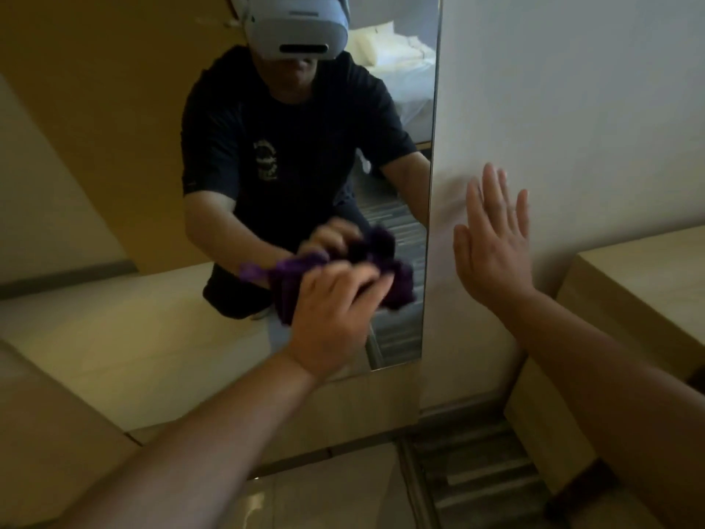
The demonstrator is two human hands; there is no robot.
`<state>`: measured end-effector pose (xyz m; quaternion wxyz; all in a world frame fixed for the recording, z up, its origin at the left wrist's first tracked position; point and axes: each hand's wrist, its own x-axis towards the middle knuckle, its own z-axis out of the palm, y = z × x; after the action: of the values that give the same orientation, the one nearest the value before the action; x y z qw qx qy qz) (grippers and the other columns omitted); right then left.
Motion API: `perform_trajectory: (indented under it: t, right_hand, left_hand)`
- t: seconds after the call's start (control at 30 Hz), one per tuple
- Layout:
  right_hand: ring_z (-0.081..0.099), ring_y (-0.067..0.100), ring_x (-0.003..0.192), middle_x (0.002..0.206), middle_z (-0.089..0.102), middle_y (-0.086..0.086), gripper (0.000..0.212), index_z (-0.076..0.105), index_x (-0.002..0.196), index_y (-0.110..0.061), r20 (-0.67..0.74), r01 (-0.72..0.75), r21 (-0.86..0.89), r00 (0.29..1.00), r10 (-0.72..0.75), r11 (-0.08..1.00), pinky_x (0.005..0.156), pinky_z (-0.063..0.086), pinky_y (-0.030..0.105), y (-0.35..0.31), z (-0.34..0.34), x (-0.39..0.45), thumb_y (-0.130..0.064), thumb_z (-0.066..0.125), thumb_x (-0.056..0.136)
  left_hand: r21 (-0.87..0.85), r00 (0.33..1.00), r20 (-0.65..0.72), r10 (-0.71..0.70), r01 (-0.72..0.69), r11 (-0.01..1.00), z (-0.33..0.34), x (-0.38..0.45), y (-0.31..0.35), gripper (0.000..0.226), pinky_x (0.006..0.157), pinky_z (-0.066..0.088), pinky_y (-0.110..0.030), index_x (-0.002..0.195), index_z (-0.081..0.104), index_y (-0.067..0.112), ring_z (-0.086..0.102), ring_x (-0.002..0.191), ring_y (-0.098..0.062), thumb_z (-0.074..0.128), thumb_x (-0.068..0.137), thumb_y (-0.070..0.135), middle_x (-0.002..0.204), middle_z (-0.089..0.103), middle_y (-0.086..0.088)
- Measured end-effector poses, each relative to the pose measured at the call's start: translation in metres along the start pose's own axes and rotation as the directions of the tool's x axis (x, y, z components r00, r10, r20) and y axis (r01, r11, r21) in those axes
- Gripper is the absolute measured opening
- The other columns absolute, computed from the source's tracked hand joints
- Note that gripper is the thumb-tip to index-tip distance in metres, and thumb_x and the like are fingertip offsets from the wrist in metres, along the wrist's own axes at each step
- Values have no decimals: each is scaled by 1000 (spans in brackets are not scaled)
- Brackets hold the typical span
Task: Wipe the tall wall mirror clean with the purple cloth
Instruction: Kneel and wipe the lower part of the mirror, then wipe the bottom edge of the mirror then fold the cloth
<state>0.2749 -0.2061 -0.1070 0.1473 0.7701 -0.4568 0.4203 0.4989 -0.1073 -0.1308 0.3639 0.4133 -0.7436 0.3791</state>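
One purple cloth (284,290) bunched in left hand (328,318) fingers against one mirror (400,154); right hand (492,242) fingers straight, flat on wall (572,108).

Cloth (284,288) bunched between left hand (331,313) and mirror (290,154), right hand (496,242) flat on wall (572,89) (just right of mirror's edge)

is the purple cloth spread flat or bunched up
Bunched up: the purple cloth is a crumpled wad gripped by the left hand against the mirror, folds sticking out both sides.
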Motion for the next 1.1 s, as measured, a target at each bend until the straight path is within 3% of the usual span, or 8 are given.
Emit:
perform_trajectory:
  t: [0.17,0.3,0.43,0.6,0.73,0.87,1.0,1.1]
  right_hand:
    - [-12,26,152,166,-2,13,60,8,158,-9,5,16,-57,1000,-15,998,123,-7,50,8,7,19,-36,19,106]
    - [-3,30,151,162,11,22,56,18,155,-3,-123,87,-63,988,-94,994,122,4,57,21,21,19,-29,32,108]
    - [7,32,149,158,23,28,52,26,152,-2,-242,138,-50,959,-146,989,120,10,60,29,34,21,-24,39,107]
    - [19,41,147,154,29,29,49,33,149,-2,-295,174,-34,939,-176,984,119,14,61,36,37,21,-20,44,105]
    - [10,32,150,155,29,28,51,27,151,-4,-302,186,-43,934,-190,982,120,8,56,41,42,23,-20,40,105]
    - [-7,16,150,155,29,27,53,22,153,-8,-319,172,-72,929,-186,982,119,5,53,44,50,26,-23,35,104]
    - [-2,19,149,155,29,28,53,22,152,-7,-294,156,-49,942,-163,987,119,7,55,39,44,25,-23,35,104]
    - [-2,22,150,159,23,25,54,19,155,-9,-210,141,-61,966,-151,988,121,4,53,38,37,22,-28,29,106]
  left_hand:
    - [138,939,-336,70,-25,990,-28,146,-18,20,83,44,-42,114,74,17,59,100,-27,61,99,13,108,70,-6]
    - [336,946,-291,146,-42,941,-6,173,-25,19,79,49,-39,110,76,21,68,94,-24,62,99,13,105,72,1]
    - [374,947,-271,174,-63,925,16,138,-11,21,80,48,-38,113,74,21,68,94,-23,60,99,15,109,72,1]
    - [249,966,62,251,-258,934,72,3,23,30,88,38,-42,126,67,17,58,109,-26,53,100,17,124,63,-4]
    - [20,849,383,365,-403,915,117,-125,58,39,94,32,-37,111,76,17,48,114,-25,38,102,9,131,47,-7]
    - [-67,832,434,344,-351,934,123,-141,70,34,88,35,-32,108,75,18,52,106,-21,45,93,13,124,49,-4]
    - [-178,783,511,355,-308,935,100,-129,67,36,83,35,-31,114,70,18,57,96,-20,45,88,21,112,60,1]
    - [-212,759,608,234,-129,969,85,-121,71,33,81,34,-32,112,70,24,57,94,-19,58,81,26,108,62,4]
